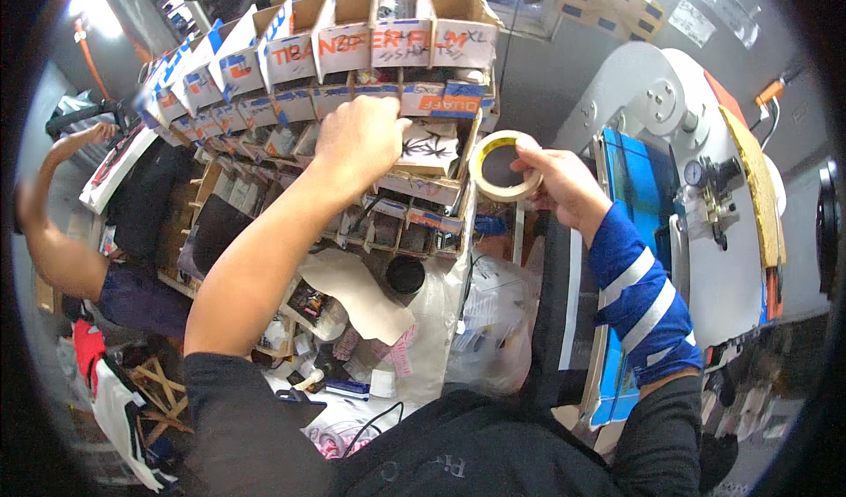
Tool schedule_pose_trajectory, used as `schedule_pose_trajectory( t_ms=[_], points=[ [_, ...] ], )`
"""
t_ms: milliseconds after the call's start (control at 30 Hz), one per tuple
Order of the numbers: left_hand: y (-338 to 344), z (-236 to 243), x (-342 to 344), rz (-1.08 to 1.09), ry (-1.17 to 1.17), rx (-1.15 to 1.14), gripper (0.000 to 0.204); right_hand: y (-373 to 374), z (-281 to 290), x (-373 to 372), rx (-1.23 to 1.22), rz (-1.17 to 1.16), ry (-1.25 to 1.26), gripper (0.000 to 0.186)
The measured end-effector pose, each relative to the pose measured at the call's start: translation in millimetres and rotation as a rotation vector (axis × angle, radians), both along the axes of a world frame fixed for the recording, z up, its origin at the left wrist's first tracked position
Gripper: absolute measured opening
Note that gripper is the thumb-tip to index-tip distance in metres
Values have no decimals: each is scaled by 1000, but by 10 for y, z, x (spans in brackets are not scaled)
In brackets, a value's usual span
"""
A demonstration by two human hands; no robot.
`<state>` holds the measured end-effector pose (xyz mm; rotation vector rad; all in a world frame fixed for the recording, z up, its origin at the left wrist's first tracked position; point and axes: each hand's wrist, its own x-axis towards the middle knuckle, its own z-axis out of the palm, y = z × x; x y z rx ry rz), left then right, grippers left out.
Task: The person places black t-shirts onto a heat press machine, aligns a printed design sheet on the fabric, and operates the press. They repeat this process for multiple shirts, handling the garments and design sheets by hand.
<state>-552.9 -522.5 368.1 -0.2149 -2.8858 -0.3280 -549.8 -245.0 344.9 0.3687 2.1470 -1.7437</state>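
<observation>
Two bare hands were at work, well apart from each other. The left hand (361, 136) was curled, knuckles up, at a compartment of the cardboard rack (330, 53); its fingertips were hidden, so whether it gripped anything I cannot tell. Just beside it, in the rack, lay a white card (429, 149) with black leaf-like shapes. The right hand (564, 180) was closed on the rim of a yellowish tape roll (502, 193), held up in front of the rack's right end, its open ring toward the camera. A blue wrap (641, 294) with white stripes circled the right forearm. Below the rack were a black round container (405, 274), a cream sheet (361, 296) and a clear plastic bag (495, 299). To the right stood a grey machine (723, 268) with a pressure gauge (695, 174). At far left, another person's arm (66, 255) was raised.
</observation>
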Motion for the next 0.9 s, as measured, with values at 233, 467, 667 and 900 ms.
schedule_pose_trajectory(
  t_ms=[233, 467, 667, 900],
  points=[
    [233, -131, -156, -521, -170, -95, 39, 69, -34, 105, 455, 778, 859, 22],
    [135, -163, -315, -663, -235, -349, 47, -364, -34, 141, 1024, 1143, 926, 23],
    [6, -106, -341, -691, -158, -351, 33, -467, -113, -69, 1038, 1270, 974, 14],
    [-11, -224, -405, -706, -67, -326, 24, -530, -156, -290, 1163, 1471, 1111, 22]
  ],
)
